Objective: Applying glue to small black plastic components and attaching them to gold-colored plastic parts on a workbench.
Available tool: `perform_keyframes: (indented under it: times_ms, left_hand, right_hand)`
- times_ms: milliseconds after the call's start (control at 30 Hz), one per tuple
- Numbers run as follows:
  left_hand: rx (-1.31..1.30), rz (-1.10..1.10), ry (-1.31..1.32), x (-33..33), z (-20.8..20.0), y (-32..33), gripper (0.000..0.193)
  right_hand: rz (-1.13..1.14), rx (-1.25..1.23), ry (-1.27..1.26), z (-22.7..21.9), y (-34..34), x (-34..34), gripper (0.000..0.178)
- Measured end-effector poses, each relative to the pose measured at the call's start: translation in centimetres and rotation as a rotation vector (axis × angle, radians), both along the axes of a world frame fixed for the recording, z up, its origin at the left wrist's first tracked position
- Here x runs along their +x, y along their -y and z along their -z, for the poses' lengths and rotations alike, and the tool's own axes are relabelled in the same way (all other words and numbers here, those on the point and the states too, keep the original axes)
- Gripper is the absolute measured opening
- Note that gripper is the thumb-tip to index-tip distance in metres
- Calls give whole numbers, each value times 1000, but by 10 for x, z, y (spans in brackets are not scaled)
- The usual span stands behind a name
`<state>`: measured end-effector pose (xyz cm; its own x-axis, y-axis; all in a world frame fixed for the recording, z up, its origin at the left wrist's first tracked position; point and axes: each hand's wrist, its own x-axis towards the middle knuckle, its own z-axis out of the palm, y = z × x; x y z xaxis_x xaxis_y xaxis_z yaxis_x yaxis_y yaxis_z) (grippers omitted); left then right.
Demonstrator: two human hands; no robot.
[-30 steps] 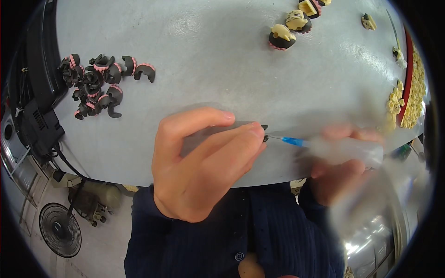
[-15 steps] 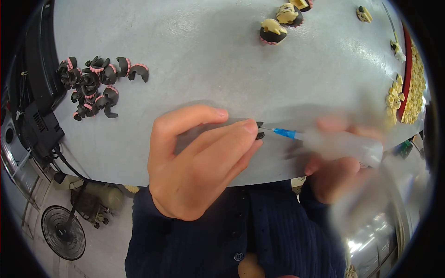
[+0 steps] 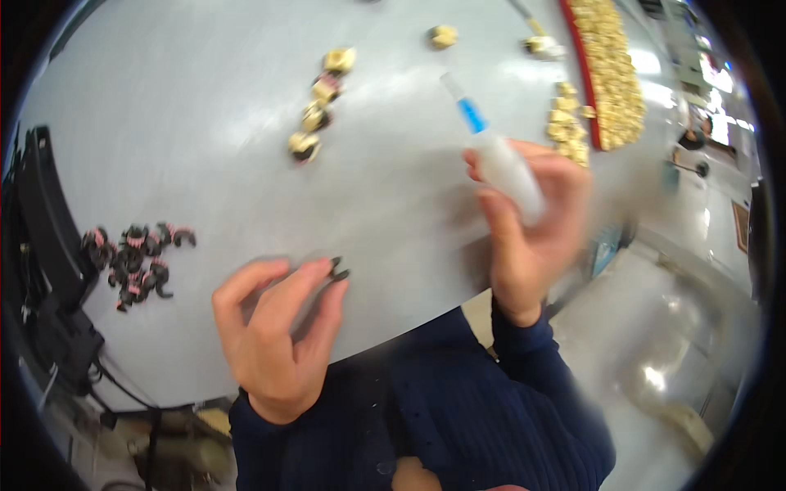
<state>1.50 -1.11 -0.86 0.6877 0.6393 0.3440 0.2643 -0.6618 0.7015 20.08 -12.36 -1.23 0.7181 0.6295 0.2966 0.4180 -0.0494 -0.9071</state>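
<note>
My left hand (image 3: 282, 327), low over the near side of the table, pinches a small dark curved piece (image 3: 338, 270) between thumb and fingers. Two dark tips of it stick out past the fingertips. In my right hand (image 3: 532, 213) is a white squeeze bottle (image 3: 509, 173) with a blue needle tip (image 3: 472, 116). The bottle leans with its tip pointing away from me, apart from the dark piece. Motion blurs the right hand somewhat. Left of my left hand lies a pile of dark curved pieces with pink beaded edges (image 3: 135, 262).
A row of cream-and-dark pieces (image 3: 315, 116) stands on the grey table (image 3: 221, 180), with a single cream piece (image 3: 443, 36) farther back. At right are loose cream pieces (image 3: 565, 123) and a red-edged tray (image 3: 583, 74) full of them. A black device (image 3: 53, 213) borders the left.
My right hand has drawn the bottle away from the dark piece and turned its tip to point away from me. The left hand still pinches the piece. The whole view has swung right.
</note>
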Motion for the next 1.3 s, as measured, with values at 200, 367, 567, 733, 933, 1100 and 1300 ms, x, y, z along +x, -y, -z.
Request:
perform_keyframes:
  times_ms: [200,367,567,733,933,1100,1300]
  left_hand:
    - [-30,40,56,0,8,-4,45]
    - [2,9,-14,-10,-3,-3,47]
    - [40,44,20,-4,-2,-2,44]
    - [59,7,100,-3,-1,2,51]
    - [6,6,145,-6,-2,-2,55]
    - [-29,-15,254,-5,0,-4,59]
    - [29,31,319,-6,2,-4,72]
  right_hand:
    - [-24,-97,71,-2,-4,12,48]
    - [-60,-236,378,-9,5,23,49]
    - [318,-523,611,-31,49,80,21]
    - [407,-593,441,-8,58,96,20]
    - [476,-435,546,-25,45,75,15]
    - [129,-13,307,-46,53,22,13]
    - [-326,-15,-486,-36,12,-42,20]
